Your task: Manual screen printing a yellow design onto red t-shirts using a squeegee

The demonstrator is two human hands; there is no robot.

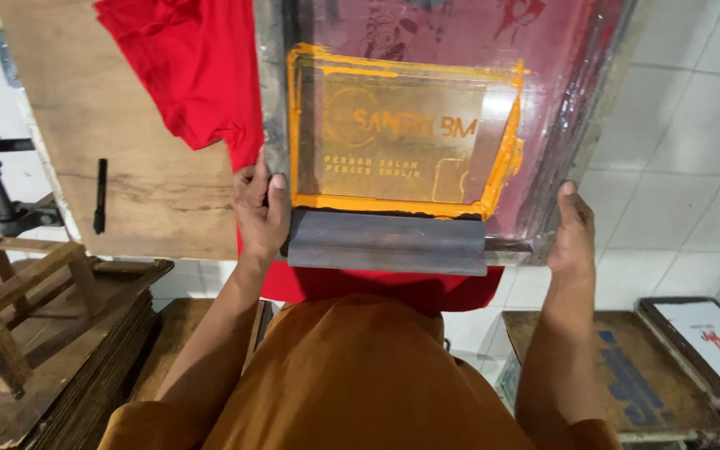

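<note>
A screen-printing frame point(543, 150) with a maroon mesh lies over a red shirt point(202, 75) on a wooden table point(127, 167). Orange ink point(393, 204) borders the lettered print area. A grey squeegee point(387, 243) rests at the near edge of the screen. My left hand point(260, 212) grips the frame's near left corner, thumb on top beside the squeegee. My right hand point(572, 229) holds the frame's near right corner. The shirt's hem point(377, 287) hangs out below the frame, toward my orange-clad body.
A black marker point(100, 196) lies on the table at left. A wooden stool point(18, 283) and stacked boards point(102, 358) stand lower left. A low wooden bench point(618, 367) and another framed screen point(710, 342) sit lower right on white floor tiles.
</note>
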